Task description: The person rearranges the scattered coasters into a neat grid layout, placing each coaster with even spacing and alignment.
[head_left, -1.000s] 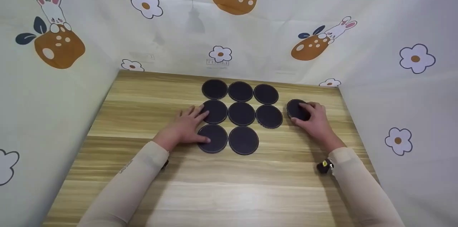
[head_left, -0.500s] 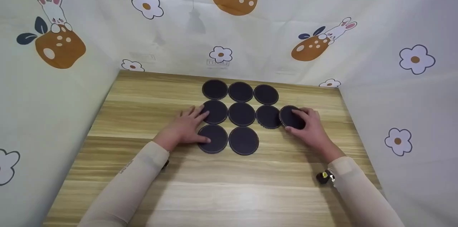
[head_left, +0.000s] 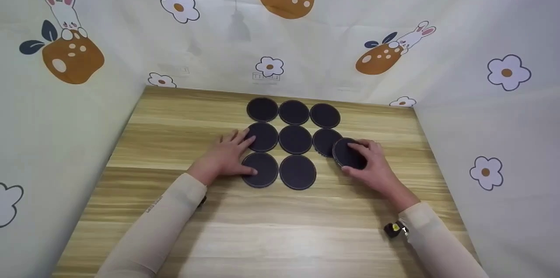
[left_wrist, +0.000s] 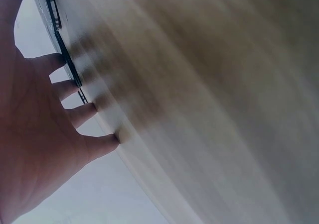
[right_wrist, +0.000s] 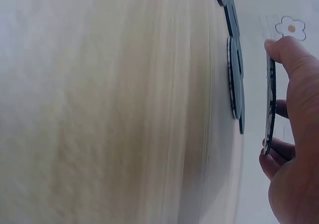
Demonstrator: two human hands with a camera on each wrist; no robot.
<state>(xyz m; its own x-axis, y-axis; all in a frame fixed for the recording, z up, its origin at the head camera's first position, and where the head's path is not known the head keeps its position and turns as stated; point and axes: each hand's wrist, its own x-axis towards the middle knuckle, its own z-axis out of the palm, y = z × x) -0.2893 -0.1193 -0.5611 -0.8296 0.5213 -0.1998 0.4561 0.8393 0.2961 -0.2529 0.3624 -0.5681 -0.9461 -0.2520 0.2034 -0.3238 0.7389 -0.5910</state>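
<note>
Black round coasters with stitched rims lie in rows on the wooden table. My left hand (head_left: 225, 155) rests spread at their left side, fingertips on the middle-row left coaster (head_left: 264, 137) and thumb on the front-row left coaster (head_left: 262, 170). In the left wrist view the left hand (left_wrist: 45, 114) has straight, parted fingers. My right hand (head_left: 372, 166) pinches another coaster (head_left: 348, 154) by its edges, between thumb and fingers. From the right wrist, this held coaster (right_wrist: 270, 102) appears edge-on, raised off the table. In the head view it partly covers the middle-row right coaster (head_left: 327, 140).
Behind the rows a pale printed sheet (head_left: 210, 50) hangs close to the back edge of the table (head_left: 271, 234). More sheet closes off both sides. The front-row right coaster (head_left: 298, 172) lies left of and nearer than the held one.
My right hand has brought its coaster leftward and nearer to me, from right of the rows to beside the front row. The left hand and the laid coasters have stayed put.
</note>
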